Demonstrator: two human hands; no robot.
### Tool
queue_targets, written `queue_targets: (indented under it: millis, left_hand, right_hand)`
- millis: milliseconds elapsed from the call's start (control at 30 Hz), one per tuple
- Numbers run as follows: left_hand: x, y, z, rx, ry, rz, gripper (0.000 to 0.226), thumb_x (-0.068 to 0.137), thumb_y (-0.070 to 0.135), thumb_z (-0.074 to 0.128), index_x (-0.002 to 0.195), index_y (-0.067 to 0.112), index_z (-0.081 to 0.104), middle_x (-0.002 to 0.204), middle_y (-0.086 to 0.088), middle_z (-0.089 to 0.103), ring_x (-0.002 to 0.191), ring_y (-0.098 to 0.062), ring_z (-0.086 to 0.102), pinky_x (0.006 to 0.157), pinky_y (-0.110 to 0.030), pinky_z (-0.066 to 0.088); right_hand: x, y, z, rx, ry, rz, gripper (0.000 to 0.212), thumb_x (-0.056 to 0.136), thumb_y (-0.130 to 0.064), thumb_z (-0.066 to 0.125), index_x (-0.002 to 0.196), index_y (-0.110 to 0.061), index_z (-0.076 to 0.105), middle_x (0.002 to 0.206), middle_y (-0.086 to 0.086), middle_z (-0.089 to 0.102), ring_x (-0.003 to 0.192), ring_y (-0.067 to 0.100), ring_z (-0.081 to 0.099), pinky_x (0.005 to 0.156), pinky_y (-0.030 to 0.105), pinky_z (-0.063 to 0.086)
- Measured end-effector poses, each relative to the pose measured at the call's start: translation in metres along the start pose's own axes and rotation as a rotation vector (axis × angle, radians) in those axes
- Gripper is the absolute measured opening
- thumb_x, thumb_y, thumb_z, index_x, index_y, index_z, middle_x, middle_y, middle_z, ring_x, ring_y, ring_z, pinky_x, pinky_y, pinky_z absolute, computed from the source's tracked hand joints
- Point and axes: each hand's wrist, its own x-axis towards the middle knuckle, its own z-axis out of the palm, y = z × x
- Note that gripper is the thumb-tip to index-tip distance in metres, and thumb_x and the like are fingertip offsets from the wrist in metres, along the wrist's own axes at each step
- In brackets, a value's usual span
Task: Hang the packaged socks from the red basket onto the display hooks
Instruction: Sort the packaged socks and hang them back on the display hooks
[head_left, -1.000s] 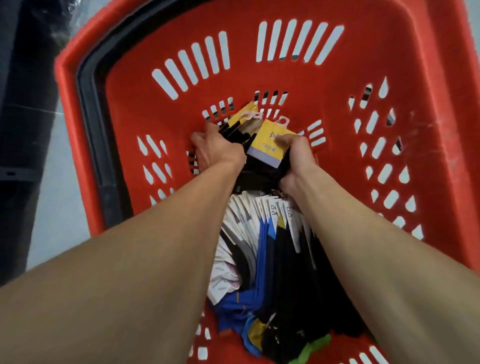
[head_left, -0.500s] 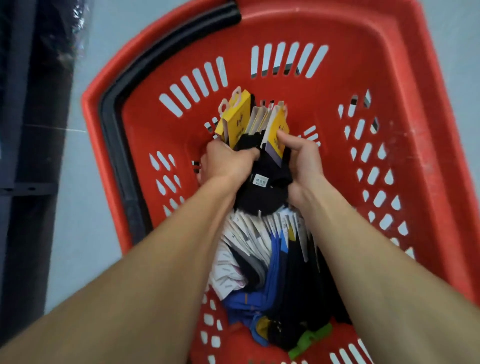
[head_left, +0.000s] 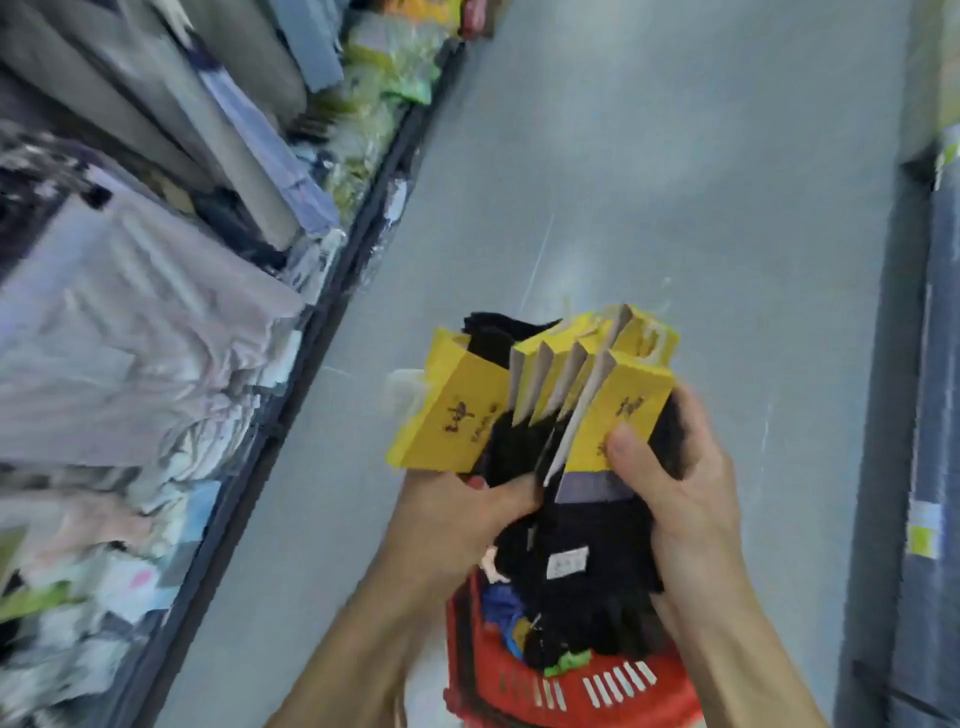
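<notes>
A bundle of packaged black socks with yellow card headers (head_left: 566, 410) is held up in front of me over the grey floor. My left hand (head_left: 457, 525) grips the bundle from the left below the cards. My right hand (head_left: 680, 499) grips it from the right, thumb pressed on the front yellow card. Below my wrists stands the red basket (head_left: 566, 691) on the floor, with more socks (head_left: 550, 634) in blue, black and green inside. No display hooks show in this blurred view.
A long shelf (head_left: 270, 415) packed with bagged clothing (head_left: 130, 332) runs along the left of the aisle. Another dark shelf unit (head_left: 930, 415) lines the right edge. Grey floor (head_left: 649, 182) stretches ahead between them.
Both hands have lifted the yellow-carded sock bundle up out of the basket. My view has swung up from the basket's inside to the aisle and shelves.
</notes>
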Motion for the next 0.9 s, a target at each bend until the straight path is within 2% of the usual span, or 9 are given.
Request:
queue_targets:
  millis: [100,167,333,400,467,633,733,800,900]
  left_hand:
    - [-0.043,0.097,-0.047,-0.041,0.046,0.063,0.044,0.065,0.017,0.075,0.103,0.034,0.063,0.094,0.039,0.07,0.095,0.016,0.066,0.076,-0.002,0.047]
    - [-0.078,0.154,-0.079,-0.088,0.13,0.108,0.042,0.07,0.02,0.07,0.106,0.038,0.058,0.093,0.045,0.067,0.094,0.022,0.062,0.078,0.0,0.045]
    - [-0.187,0.265,-0.146,-0.229,0.337,0.182,0.032,0.082,0.051,0.07,0.111,0.043,0.061,0.102,0.039,0.069,0.096,0.02,0.063,0.074,-0.001,0.048]
    - [-0.234,0.302,-0.172,-0.275,0.401,0.212,0.024,0.086,0.057,0.064,0.11,0.052,0.062,0.105,0.042,0.067,0.1,0.02,0.061,0.076,-0.001,0.048]
    - [-0.28,0.33,-0.201,-0.301,0.476,0.259,0.029,0.085,0.054,0.062,0.113,0.046,0.062,0.109,0.037,0.069,0.104,0.015,0.063,0.081,-0.006,0.05]
    - [-0.393,0.356,-0.264,-0.374,0.749,0.366,0.02,0.081,0.047,0.075,0.099,0.038,0.072,0.096,0.025,0.076,0.091,0.004,0.072,0.072,-0.011,0.053]
    - [-0.454,0.347,-0.291,-0.365,0.963,0.409,0.026,0.072,0.06,0.066,0.094,0.049,0.073,0.096,0.023,0.077,0.094,0.001,0.072,0.086,-0.028,0.056]
    - [-0.487,0.333,-0.308,-0.423,1.071,0.419,0.046,0.068,0.066,0.065,0.101,0.036,0.073,0.101,0.016,0.077,0.099,-0.007,0.072,0.095,-0.039,0.054]
    - [-0.523,0.306,-0.324,-0.47,1.202,0.421,0.04,0.073,0.066,0.067,0.103,0.039,0.07,0.105,0.019,0.075,0.105,-0.006,0.069,0.087,-0.026,0.054]
  right_hand:
    - [-0.019,-0.094,0.048,-0.01,-0.134,-0.029,0.042,0.075,-0.021,0.075,0.115,-0.016,0.062,0.098,-0.009,0.076,0.091,0.005,0.071,0.076,0.018,0.054]
    - [-0.041,-0.154,0.085,0.024,-0.264,-0.021,0.043,0.075,-0.029,0.075,0.116,-0.017,0.066,0.105,-0.002,0.076,0.097,0.014,0.071,0.081,0.025,0.056]
    - [-0.122,-0.277,0.183,0.096,-0.519,-0.029,0.056,0.071,-0.054,0.082,0.119,-0.029,0.067,0.118,0.004,0.072,0.107,0.022,0.069,0.086,0.029,0.056]
    - [-0.159,-0.313,0.217,0.089,-0.615,-0.053,0.063,0.07,-0.055,0.082,0.123,-0.027,0.065,0.122,0.007,0.071,0.11,0.027,0.068,0.087,0.031,0.056]
    - [-0.199,-0.34,0.248,0.071,-0.696,-0.084,0.064,0.068,-0.056,0.084,0.122,-0.027,0.066,0.121,0.006,0.072,0.11,0.025,0.069,0.085,0.029,0.057]
    - [-0.306,-0.373,0.314,0.052,-0.85,-0.248,0.053,0.063,-0.049,0.086,0.11,-0.031,0.068,0.103,0.0,0.076,0.091,0.016,0.073,0.074,0.024,0.058]
    - [-0.364,-0.368,0.34,0.073,-0.958,-0.305,0.042,0.06,-0.035,0.083,0.1,-0.035,0.069,0.09,-0.006,0.077,0.08,0.006,0.072,0.067,0.017,0.056]
    - [-0.395,-0.358,0.351,0.069,-0.995,-0.308,0.047,0.058,-0.039,0.085,0.101,-0.035,0.069,0.09,-0.007,0.076,0.079,0.007,0.072,0.067,0.018,0.056]
    - [-0.429,-0.344,0.364,0.056,-1.006,-0.253,0.043,0.058,-0.041,0.082,0.098,-0.038,0.069,0.091,-0.007,0.077,0.081,0.007,0.072,0.067,0.02,0.056]
